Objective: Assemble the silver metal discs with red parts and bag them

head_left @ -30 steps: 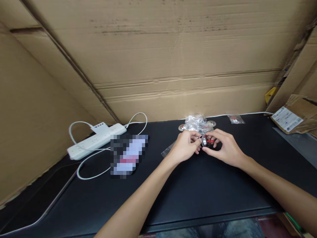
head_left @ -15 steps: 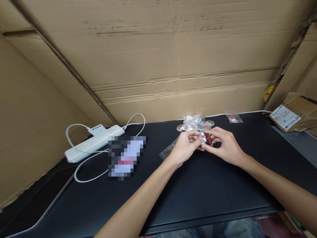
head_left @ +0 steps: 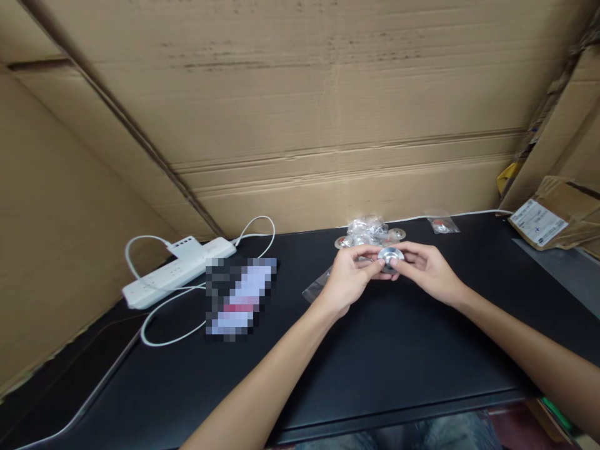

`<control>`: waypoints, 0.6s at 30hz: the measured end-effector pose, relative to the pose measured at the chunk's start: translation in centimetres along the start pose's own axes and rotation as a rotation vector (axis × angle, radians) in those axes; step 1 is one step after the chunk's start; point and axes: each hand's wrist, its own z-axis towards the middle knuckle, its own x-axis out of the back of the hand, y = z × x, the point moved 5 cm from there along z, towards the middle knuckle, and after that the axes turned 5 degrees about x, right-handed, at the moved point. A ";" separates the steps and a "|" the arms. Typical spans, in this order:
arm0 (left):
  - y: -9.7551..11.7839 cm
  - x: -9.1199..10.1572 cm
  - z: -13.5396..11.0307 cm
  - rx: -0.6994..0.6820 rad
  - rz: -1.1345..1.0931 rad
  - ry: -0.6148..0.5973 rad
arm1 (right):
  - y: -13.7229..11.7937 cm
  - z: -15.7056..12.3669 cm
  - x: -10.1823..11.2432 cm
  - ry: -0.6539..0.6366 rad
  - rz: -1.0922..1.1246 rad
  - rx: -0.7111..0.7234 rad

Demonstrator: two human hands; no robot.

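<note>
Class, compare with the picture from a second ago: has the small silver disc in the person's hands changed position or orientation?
Yes. The silver disc, pinched between left hand and right hand, now shows its round face upward and sits slightly nearer the pile of bagged parts.

Both my forearms reach forward and angle inward, so my hands meet ahead of me; my left hand (head_left: 349,278) comes in from the lower left with the wrist straight, fingers curled and thumb pressed toward the fingertips in a pinch; my right hand (head_left: 429,274) comes in from the lower right, back of the hand up, its fingers bent and closed against the left's; the fingertips of both touch.
</note>
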 end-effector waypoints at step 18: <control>2.0 1.8 0.0 -0.163 0.475 0.124 | 1.4 0.2 1.7 0.146 0.225 -0.196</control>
